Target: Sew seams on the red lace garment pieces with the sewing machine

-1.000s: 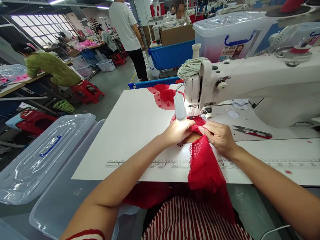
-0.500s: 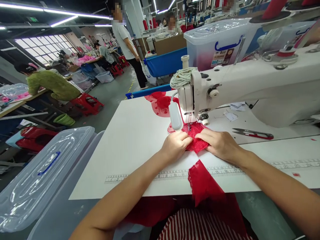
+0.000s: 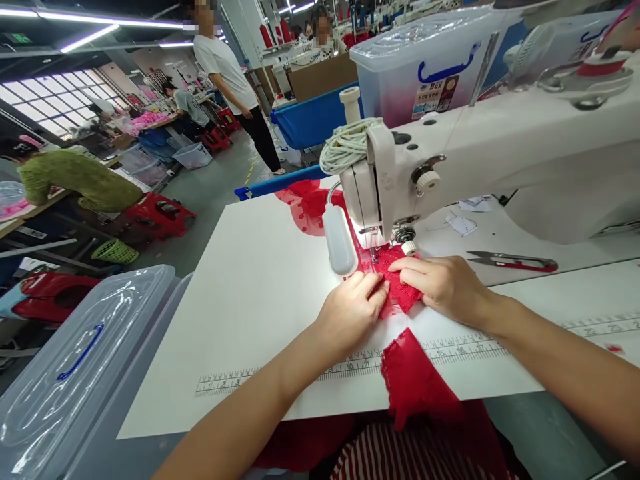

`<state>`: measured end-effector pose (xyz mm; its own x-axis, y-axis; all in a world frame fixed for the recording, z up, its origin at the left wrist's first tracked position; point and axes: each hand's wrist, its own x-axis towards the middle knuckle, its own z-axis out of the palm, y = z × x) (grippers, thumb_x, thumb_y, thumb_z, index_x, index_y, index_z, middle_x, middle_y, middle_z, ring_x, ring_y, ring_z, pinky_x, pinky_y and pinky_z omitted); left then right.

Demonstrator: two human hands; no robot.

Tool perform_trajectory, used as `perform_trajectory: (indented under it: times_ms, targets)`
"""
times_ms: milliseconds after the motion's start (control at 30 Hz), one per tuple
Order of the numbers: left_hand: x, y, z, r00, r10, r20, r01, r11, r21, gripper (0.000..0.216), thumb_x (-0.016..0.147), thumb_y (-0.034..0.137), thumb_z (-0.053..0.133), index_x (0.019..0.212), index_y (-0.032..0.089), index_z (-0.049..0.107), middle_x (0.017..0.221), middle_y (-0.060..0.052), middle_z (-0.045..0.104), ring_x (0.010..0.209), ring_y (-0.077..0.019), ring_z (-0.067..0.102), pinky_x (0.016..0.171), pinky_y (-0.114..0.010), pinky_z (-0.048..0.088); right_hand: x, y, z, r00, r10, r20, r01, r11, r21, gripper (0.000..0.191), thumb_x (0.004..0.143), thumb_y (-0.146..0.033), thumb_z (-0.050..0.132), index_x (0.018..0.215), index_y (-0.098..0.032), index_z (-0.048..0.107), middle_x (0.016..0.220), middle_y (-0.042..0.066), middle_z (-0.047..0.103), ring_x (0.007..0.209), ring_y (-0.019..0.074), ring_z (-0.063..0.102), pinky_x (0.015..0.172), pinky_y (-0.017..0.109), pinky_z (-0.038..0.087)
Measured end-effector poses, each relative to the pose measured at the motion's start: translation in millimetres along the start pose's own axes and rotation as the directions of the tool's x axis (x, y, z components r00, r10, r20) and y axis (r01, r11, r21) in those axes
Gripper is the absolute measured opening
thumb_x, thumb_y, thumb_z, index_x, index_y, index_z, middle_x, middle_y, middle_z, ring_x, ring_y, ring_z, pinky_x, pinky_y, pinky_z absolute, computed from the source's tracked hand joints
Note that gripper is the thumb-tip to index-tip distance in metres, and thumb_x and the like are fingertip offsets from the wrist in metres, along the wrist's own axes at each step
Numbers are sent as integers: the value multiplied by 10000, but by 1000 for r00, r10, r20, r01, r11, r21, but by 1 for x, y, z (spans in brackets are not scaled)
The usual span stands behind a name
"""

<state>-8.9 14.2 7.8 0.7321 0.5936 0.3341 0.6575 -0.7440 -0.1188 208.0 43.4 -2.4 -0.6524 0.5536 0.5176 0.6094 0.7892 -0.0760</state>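
A piece of red lace fabric (image 3: 404, 291) lies under the needle area of a white sewing machine (image 3: 367, 193). My left hand (image 3: 353, 307) is closed at its left edge, fingertips pinched together on the cloth just in front of the presser foot (image 3: 374, 256). From the other side, my right hand (image 3: 447, 288) grips the lace with bent fingers, its thumb partly hidden. Sheer red fabric (image 3: 307, 210) with darker spots spreads behind the machine head. Nearer to me, a separate-looking red cloth strip (image 3: 413, 377) hangs over the table's front edge.
Thread snips (image 3: 515, 261) lie right of my right hand, near white paper tags (image 3: 463, 225). A white lamp (image 3: 341, 240) hangs beside the needle. A printed ruler (image 3: 350, 367) runs along the table (image 3: 215, 300). A lidded plastic box (image 3: 85, 360) stands left; co-workers are beyond.
My left hand has drawn slightly nearer to me, and sheer red fabric now shows beside its fingers. The right hand keeps its hold on the lace. The whole view has shifted a little.
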Motion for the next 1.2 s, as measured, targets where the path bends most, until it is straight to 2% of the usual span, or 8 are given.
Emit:
perform_trajectory:
  times_ms: [100, 233, 333, 467, 733, 933, 1033, 1200]
  targets:
    - [0, 1, -7, 998, 17, 63, -15, 999, -34, 455, 992, 411, 395, 1156, 51, 620, 1219, -230, 605, 863, -230, 610, 711, -367, 525, -1, 0, 2, 1000, 16, 5, -16, 1000, 17, 375, 731, 48, 367, 807, -196, 642, 1145, -10, 714, 729, 119, 636, 471, 243, 308]
    - [-2, 1, -11, 989, 69, 129, -73, 997, 28, 645, 1003, 507, 253, 1237, 8, 590, 1241, -252, 608, 1069, -317, 602, 816, -431, 506, -1, -1, 3, 997, 49, 67, -47, 998, -30, 406, 749, 22, 390, 925, -202, 680, 1202, -3, 692, 695, 145, 670, 464, 264, 352]
    - [-4, 1, -10, 988, 66, 141, -75, 995, 59, 747, 987, 575, 181, 1251, 8, 590, 1211, -231, 636, 1086, -325, 603, 819, -431, 501, -1, -2, 2, 991, 102, 92, -96, 993, -66, 412, 749, -2, 418, 995, -194, 687, 1219, 11, 682, 693, 156, 686, 434, 274, 359]
    - [-5, 2, -9, 992, 47, 113, -55, 996, 67, 821, 956, 637, 142, 1250, 21, 598, 1210, -250, 629, 1009, -311, 626, 756, -413, 506, -1, -5, 0, 986, 132, 97, -126, 990, -68, 487, 711, 15, 397, 1042, -189, 691, 1215, 34, 683, 698, 153, 689, 428, 268, 387]
    - [-4, 2, -9, 996, 40, 82, -45, 997, 62, 853, 940, 661, 111, 1233, 38, 615, 1195, -239, 635, 954, -286, 621, 707, -380, 496, -3, -5, 1, 986, 125, 106, -119, 991, -65, 465, 704, 16, 404, 993, -195, 701, 1244, 27, 667, 652, 149, 675, 424, 282, 365]
    - [-6, 0, -5, 998, 19, 56, -24, 997, 76, 862, 935, 670, 106, 1236, 52, 626, 1211, -245, 630, 922, -301, 632, 682, -384, 489, -3, -4, 2, 991, 91, 95, -83, 992, -91, 434, 778, -29, 418, 1093, -177, 676, 1244, 33, 666, 673, 153, 681, 443, 280, 377]
    - [-6, -2, -3, 999, 11, 37, -14, 997, 72, 842, 930, 680, 138, 1240, 70, 628, 1225, -249, 621, 914, -303, 632, 676, -385, 484, -3, -4, 3, 988, 116, 106, -108, 991, -81, 389, 810, -64, 445, 1106, -184, 666, 1242, 40, 669, 687, 157, 673, 456, 275, 366]
    - [-5, -6, -1, 999, -7, 44, 4, 999, 49, 823, 922, 693, 178, 1240, 85, 632, 1236, -246, 616, 943, -306, 620, 717, -413, 487, -1, -2, 3, 973, 169, 157, -164, 986, -40, 308, 824, -80, 462, 1005, -208, 675, 1187, 44, 698, 630, 137, 624, 454, 264, 294]
